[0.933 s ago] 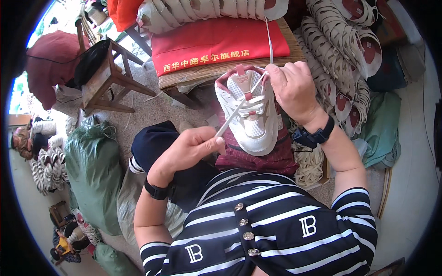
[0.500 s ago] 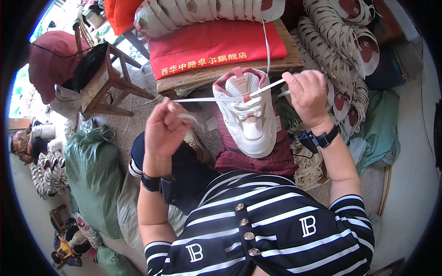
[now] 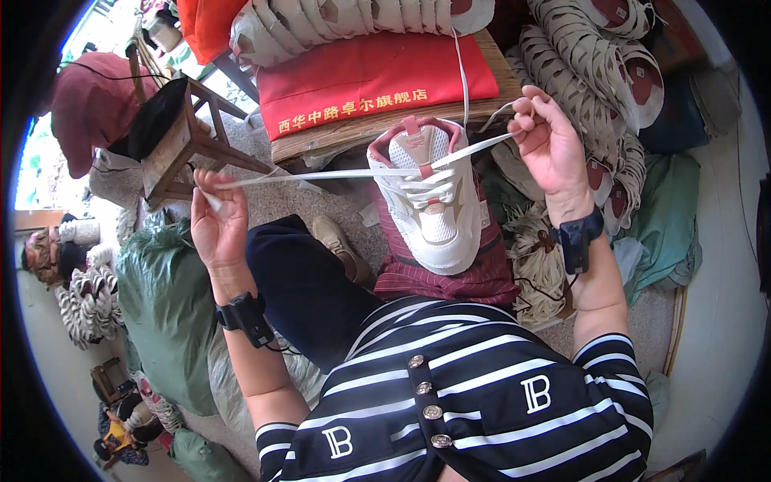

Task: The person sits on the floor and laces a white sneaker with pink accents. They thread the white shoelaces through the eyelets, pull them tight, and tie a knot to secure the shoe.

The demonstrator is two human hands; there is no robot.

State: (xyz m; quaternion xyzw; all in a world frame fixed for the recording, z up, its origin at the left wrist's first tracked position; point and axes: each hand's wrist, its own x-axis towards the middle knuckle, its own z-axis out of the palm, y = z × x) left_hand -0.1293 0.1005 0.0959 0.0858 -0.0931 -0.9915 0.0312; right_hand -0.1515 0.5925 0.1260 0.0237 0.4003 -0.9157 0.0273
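Note:
A white and cream sneaker upper (image 3: 438, 205) with pink lining rests on my knee, which is covered by a maroon striped cloth (image 3: 393, 277). Its white shoelace (image 3: 321, 174) is threaded through the front eyelets and runs out to both sides from a small pink loop on the tongue. My left hand (image 3: 218, 215), out to the left, pinches one lace end with its fingers closed. Up to the right, my right hand (image 3: 548, 143) pinches the other end between thumb and fingertips. Both lace lengths are stretched nearly straight.
Beyond the shoe stands a wooden bench (image 3: 321, 145) with a red cloth bag (image 3: 377, 84) and a row of shoe uppers (image 3: 345, 24). More stacked uppers (image 3: 574, 88) and loose laces (image 3: 540, 265) lie to the right. A wooden stool (image 3: 181, 145) and green sack (image 3: 165, 313) are left.
My left hand has moved outward to the left and my right hand slightly up and right, drawing out longer lengths of lace. The shoe has stayed in place.

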